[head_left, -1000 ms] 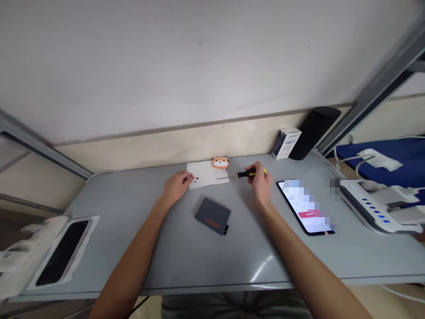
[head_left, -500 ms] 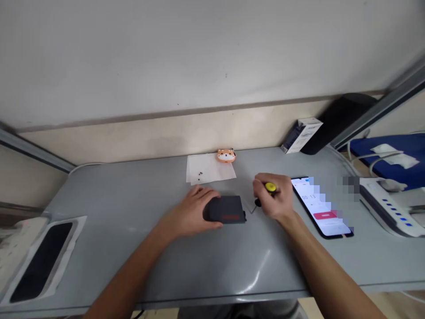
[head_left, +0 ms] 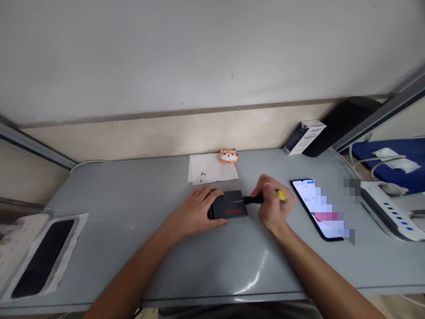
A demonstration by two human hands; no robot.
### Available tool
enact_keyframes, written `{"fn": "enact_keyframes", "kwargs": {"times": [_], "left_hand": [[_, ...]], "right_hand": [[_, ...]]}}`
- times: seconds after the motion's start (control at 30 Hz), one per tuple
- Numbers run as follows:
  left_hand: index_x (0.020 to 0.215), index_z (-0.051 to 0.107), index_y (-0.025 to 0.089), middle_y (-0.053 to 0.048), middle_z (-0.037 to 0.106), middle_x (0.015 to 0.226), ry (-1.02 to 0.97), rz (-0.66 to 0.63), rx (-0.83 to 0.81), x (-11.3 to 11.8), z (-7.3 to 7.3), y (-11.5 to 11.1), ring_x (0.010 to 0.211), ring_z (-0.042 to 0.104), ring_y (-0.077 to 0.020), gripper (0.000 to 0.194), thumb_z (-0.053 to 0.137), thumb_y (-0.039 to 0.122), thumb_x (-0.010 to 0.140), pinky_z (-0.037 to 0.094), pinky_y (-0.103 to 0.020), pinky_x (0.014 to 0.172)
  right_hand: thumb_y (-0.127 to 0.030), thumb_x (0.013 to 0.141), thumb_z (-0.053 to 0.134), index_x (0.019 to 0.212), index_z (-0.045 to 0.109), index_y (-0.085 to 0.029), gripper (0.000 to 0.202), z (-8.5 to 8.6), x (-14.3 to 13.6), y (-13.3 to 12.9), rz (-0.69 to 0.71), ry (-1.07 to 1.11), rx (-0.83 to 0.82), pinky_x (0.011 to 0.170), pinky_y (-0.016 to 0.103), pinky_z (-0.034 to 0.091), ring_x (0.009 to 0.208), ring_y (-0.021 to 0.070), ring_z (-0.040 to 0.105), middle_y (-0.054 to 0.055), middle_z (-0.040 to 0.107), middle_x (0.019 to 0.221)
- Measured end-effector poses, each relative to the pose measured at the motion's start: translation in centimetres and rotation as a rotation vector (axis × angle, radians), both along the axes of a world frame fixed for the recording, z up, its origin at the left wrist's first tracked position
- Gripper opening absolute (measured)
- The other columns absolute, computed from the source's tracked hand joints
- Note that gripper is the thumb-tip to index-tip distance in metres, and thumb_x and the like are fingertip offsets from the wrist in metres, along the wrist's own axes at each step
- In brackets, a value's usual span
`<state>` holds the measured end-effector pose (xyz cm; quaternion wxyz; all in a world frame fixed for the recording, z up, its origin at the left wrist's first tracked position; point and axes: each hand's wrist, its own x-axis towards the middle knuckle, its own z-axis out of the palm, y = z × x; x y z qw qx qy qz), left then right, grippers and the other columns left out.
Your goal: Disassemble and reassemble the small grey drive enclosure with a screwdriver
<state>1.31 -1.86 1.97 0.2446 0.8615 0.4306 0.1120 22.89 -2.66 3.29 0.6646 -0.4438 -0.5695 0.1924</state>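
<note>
A flat dark rectangular case (head_left: 229, 204) with reddish lettering lies on the grey table, below the white paper. My left hand (head_left: 199, 208) grips its left end between thumb and fingers. My right hand (head_left: 274, 200) is closed around a screwdriver (head_left: 255, 199) with a black and yellow handle. The tool lies nearly level and points left, its shaft over the top of the case; where the tip touches is too small to tell. Several tiny dark screws (head_left: 202, 173) rest on the white paper (head_left: 217, 170).
An orange animal-faced case (head_left: 228, 156) sits at the paper's back edge. Right of my right hand lies a lit phone (head_left: 312, 204), with a power strip (head_left: 388, 210) beyond. A small box (head_left: 303, 138) stands at the back right. A dark phone-like slab (head_left: 44, 257) lies far left.
The screwdriver has swung from steeply tilted beside the case to nearly level, its shaft now over the case. The case has turned slightly in my left hand. The view has shifted a little.
</note>
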Motion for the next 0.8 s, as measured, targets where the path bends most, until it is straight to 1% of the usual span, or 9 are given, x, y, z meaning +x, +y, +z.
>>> {"fn": "enact_keyframes", "kwargs": {"times": [0.03, 0.1, 0.2, 0.27, 0.37, 0.5, 0.67, 0.73, 0.8], "left_hand": [[0.14, 0.057, 0.029, -0.01, 0.059, 0.14, 0.004, -0.008, -0.004, 0.0, -0.1, 0.1, 0.131, 0.057, -0.0335, 0.066, 0.082, 0.055, 0.084, 0.048, -0.052, 0.114], [0.139, 0.058, 0.03, -0.009, 0.061, 0.138, 0.0, -0.028, -0.006, -0.2, -0.2, 0.2, 0.131, 0.057, -0.0336, 0.067, 0.084, 0.055, 0.083, 0.048, -0.052, 0.114], [0.142, 0.057, 0.033, -0.008, 0.06, 0.138, -0.012, -0.06, 0.004, -0.6, -0.4, 0.4, 0.13, 0.057, -0.033, 0.068, 0.084, 0.054, 0.083, 0.047, -0.052, 0.114], [0.146, 0.054, 0.036, -0.008, 0.059, 0.139, -0.003, -0.064, 0.009, -0.9, -0.3, 0.5, 0.13, 0.057, -0.0325, 0.073, 0.085, 0.053, 0.083, 0.048, -0.05, 0.113], [0.148, 0.054, 0.038, -0.007, 0.059, 0.139, 0.015, -0.058, 0.005, -1.3, 0.0, 0.6, 0.128, 0.059, -0.0312, 0.075, 0.086, 0.05, 0.082, 0.051, -0.047, 0.11], [0.147, 0.055, 0.037, -0.007, 0.061, 0.135, 0.037, -0.052, 0.003, -1.4, 0.5, 0.8, 0.126, 0.059, -0.0303, 0.073, 0.088, 0.045, 0.082, 0.051, -0.046, 0.109], [0.143, 0.06, 0.037, -0.007, 0.061, 0.133, 0.015, -0.052, -0.007, -1.6, 0.9, 0.8, 0.126, 0.06, -0.0296, 0.064, 0.085, 0.04, 0.084, 0.052, -0.045, 0.109], [0.144, 0.059, 0.037, -0.007, 0.061, 0.135, 0.018, -0.048, -0.02, -1.6, 0.9, 0.8, 0.128, 0.059, -0.0305, 0.065, 0.085, 0.04, 0.084, 0.052, -0.046, 0.11], [0.148, 0.056, 0.037, -0.008, 0.06, 0.138, 0.02, -0.044, -0.026, -1.6, 1.0, 0.6, 0.131, 0.057, -0.0319, 0.072, 0.086, 0.044, 0.083, 0.049, -0.049, 0.113]], "right_hand": [[-0.032, 0.099, 0.049, 0.058, 0.059, -0.025, 0.043, 0.0, -0.5, -0.2, 0.096, -0.057, 0.015, 0.052, 0.032, 0.035, 0.05, 0.0158, 0.047, 0.001, 0.055, 0.052], [-0.029, 0.098, 0.049, 0.061, 0.06, -0.025, 0.039, 0.1, -1.4, -0.5, 0.226, -0.162, 0.063, 0.054, 0.031, 0.039, 0.051, 0.0155, 0.05, 0.0, 0.057, 0.053], [-0.027, 0.096, 0.049, 0.058, 0.055, -0.025, 0.039, 0.2, -1.7, -0.6, 0.278, -0.286, 0.07, 0.054, 0.031, 0.039, 0.049, 0.0147, 0.047, 0.0, 0.057, 0.052], [-0.029, 0.094, 0.049, 0.054, 0.051, -0.026, 0.04, 0.5, -1.2, -0.4, 0.247, -0.323, 0.033, 0.053, 0.031, 0.037, 0.047, 0.0144, 0.045, 0.0, 0.054, 0.049], [-0.027, 0.092, 0.046, 0.05, 0.051, -0.025, 0.042, 0.8, 0.1, 0.2, 0.148, -0.273, -0.046, 0.051, 0.031, 0.034, 0.045, 0.0137, 0.045, -0.001, 0.051, 0.047], [-0.024, 0.086, 0.045, 0.048, 0.052, -0.024, 0.039, 1.3, 1.4, 0.7, 0.02, -0.18, -0.103, 0.049, 0.03, 0.031, 0.044, 0.013, 0.043, -0.002, 0.049, 0.045], [-0.025, 0.079, 0.048, 0.045, 0.049, -0.025, 0.034, 1.5, 2.4, 1.0, -0.07, -0.151, -0.125, 0.048, 0.031, 0.029, 0.042, 0.0134, 0.04, -0.002, 0.045, 0.042], [-0.025, 0.08, 0.048, 0.046, 0.049, -0.025, 0.034, 1.3, 2.4, 1.1, -0.101, -0.097, -0.121, 0.049, 0.031, 0.03, 0.043, 0.0139, 0.04, -0.002, 0.045, 0.043], [-0.027, 0.084, 0.047, 0.048, 0.051, -0.025, 0.036, 1.1, 2.1, 1.1, -0.103, -0.049, -0.12, 0.05, 0.032, 0.031, 0.046, 0.0146, 0.042, -0.001, 0.046, 0.045]]}}
